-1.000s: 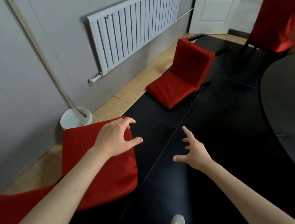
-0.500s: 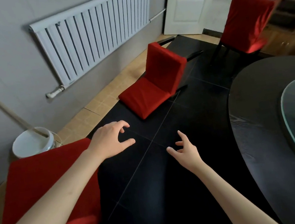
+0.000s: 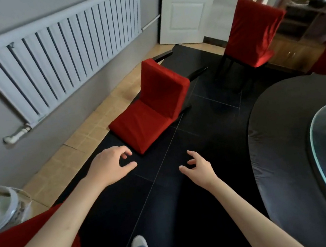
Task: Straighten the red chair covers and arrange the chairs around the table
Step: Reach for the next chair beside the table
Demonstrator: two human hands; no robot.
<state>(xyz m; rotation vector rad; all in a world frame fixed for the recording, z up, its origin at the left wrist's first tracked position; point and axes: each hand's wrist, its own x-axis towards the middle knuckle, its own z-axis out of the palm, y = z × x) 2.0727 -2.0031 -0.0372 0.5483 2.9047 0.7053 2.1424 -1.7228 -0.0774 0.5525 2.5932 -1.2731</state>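
On the dark floor a tipped chair lies on its back; both hands, left and right, reach toward it empty, fingers loosely spread, probably to right it beside the desk.

Grey wall with white radiator; white door ajar; black tile floor edged by tan tiles; wooden sideboard far right.
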